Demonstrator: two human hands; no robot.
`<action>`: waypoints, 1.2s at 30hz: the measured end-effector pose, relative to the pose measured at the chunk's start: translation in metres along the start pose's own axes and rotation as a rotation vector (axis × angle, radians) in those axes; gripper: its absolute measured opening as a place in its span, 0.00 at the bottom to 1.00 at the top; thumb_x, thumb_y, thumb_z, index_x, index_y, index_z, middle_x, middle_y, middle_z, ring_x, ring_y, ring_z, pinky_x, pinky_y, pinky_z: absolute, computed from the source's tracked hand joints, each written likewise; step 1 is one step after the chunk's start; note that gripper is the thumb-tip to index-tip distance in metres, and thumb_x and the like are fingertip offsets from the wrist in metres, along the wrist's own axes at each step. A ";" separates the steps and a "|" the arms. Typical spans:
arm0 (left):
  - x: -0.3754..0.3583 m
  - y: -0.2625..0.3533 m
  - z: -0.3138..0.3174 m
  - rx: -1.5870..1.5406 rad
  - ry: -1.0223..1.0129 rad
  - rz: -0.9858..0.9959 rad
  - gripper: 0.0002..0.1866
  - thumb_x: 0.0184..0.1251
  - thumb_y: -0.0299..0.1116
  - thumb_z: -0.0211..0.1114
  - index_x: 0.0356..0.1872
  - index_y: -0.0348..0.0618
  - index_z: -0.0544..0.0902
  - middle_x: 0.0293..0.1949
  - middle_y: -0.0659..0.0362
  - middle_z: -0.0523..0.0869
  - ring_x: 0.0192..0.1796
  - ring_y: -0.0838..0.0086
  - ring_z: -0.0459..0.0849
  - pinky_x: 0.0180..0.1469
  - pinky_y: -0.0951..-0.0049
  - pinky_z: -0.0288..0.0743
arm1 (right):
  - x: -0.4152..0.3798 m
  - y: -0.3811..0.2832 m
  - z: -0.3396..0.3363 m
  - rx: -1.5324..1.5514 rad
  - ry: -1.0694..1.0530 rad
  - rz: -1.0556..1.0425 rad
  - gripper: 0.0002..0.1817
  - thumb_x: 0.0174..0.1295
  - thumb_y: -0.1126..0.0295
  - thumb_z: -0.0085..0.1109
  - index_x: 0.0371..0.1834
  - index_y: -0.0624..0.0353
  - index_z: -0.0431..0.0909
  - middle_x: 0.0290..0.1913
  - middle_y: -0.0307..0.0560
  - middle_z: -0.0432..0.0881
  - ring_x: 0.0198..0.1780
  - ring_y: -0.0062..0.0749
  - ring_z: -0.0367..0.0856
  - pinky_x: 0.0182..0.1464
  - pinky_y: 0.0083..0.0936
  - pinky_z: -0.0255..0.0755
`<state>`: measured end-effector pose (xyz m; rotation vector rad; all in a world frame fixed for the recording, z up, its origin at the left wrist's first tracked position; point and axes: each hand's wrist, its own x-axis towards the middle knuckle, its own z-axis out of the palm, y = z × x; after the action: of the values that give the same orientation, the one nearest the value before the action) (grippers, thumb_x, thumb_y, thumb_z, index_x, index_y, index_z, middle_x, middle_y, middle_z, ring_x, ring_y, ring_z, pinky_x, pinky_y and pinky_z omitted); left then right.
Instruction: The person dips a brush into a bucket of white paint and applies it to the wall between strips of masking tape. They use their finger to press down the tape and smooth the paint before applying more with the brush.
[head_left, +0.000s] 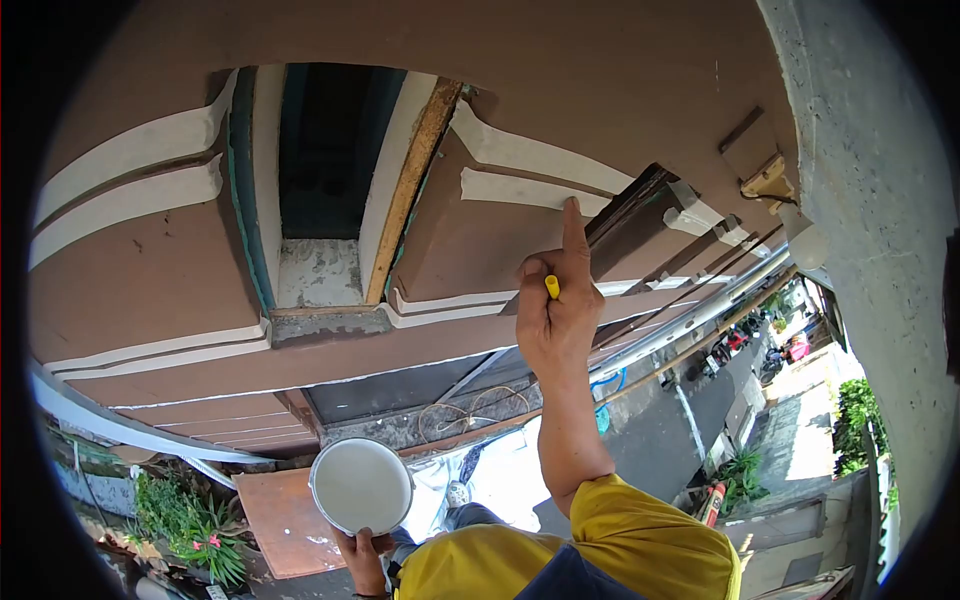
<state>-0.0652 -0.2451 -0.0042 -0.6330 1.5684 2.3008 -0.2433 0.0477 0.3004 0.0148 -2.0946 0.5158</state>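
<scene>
My right hand (562, 305) is raised to the brown wall (540, 235), its index finger stretched up to the end of a pale strip (520, 190). Its other fingers are curled around a slim tool with a yellow end (552, 286); the rest of the tool is hidden, so its kind does not show. Low on the left, my left hand (366, 560) grips the near rim of a round bucket (360, 487). The inside of the bucket looks whitish. More pale strips (130, 145) run along the wall on both sides of a window opening (335, 150).
A dark wooden piece (630, 205) juts out right of my fingertip. A long pipe (690, 310) runs along the wall's lower edge. Far below lie a brown board (280, 520), white sheeting (505, 470), plants (200, 520) and a street with parked motorbikes (725, 345).
</scene>
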 end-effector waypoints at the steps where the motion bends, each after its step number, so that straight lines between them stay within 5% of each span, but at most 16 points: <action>1: 0.001 0.000 -0.003 -0.006 -0.010 0.002 0.22 0.73 0.30 0.53 0.66 0.41 0.65 0.29 0.53 0.87 0.23 0.69 0.87 0.25 0.72 0.84 | 0.001 -0.002 0.001 0.024 0.007 0.004 0.38 0.59 0.78 0.47 0.79 0.61 0.60 0.28 0.44 0.83 0.29 0.32 0.85 0.36 0.26 0.80; 6: 0.005 0.005 -0.013 -0.014 -0.033 -0.008 0.22 0.74 0.30 0.54 0.66 0.42 0.65 0.30 0.52 0.87 0.24 0.68 0.88 0.26 0.71 0.84 | 0.012 0.007 0.000 -0.038 0.166 -0.013 0.36 0.60 0.78 0.47 0.77 0.62 0.62 0.28 0.45 0.83 0.29 0.29 0.84 0.35 0.26 0.79; 16: 0.014 0.011 -0.021 -0.009 -0.010 0.009 0.20 0.76 0.30 0.54 0.65 0.42 0.65 0.30 0.52 0.87 0.24 0.68 0.88 0.25 0.72 0.84 | 0.006 -0.034 0.027 0.006 0.065 -0.030 0.40 0.59 0.77 0.49 0.79 0.68 0.55 0.29 0.44 0.83 0.27 0.32 0.85 0.33 0.25 0.80; 26: 0.010 0.014 -0.025 -0.002 0.005 0.012 0.20 0.76 0.30 0.54 0.66 0.42 0.66 0.30 0.52 0.88 0.24 0.68 0.88 0.26 0.73 0.85 | 0.006 -0.075 0.050 0.091 -0.029 -0.136 0.38 0.63 0.72 0.56 0.80 0.62 0.57 0.28 0.43 0.83 0.28 0.34 0.87 0.32 0.27 0.81; 29: 0.006 0.017 -0.025 -0.011 0.004 0.008 0.20 0.76 0.30 0.54 0.66 0.42 0.66 0.30 0.52 0.88 0.24 0.68 0.88 0.26 0.73 0.85 | 0.008 -0.070 0.049 0.023 -0.116 -0.216 0.37 0.62 0.78 0.49 0.79 0.61 0.60 0.28 0.43 0.85 0.29 0.27 0.87 0.35 0.20 0.82; 36: 0.007 0.014 -0.030 -0.016 -0.013 0.002 0.23 0.75 0.30 0.53 0.68 0.42 0.64 0.29 0.52 0.87 0.24 0.68 0.88 0.26 0.73 0.85 | 0.012 -0.050 0.031 -0.077 -0.089 -0.191 0.39 0.61 0.77 0.50 0.80 0.56 0.60 0.26 0.45 0.84 0.27 0.28 0.87 0.35 0.22 0.82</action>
<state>-0.0716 -0.2776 -0.0058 -0.6186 1.5474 2.3161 -0.2642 -0.0068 0.3134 0.1947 -2.1709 0.3236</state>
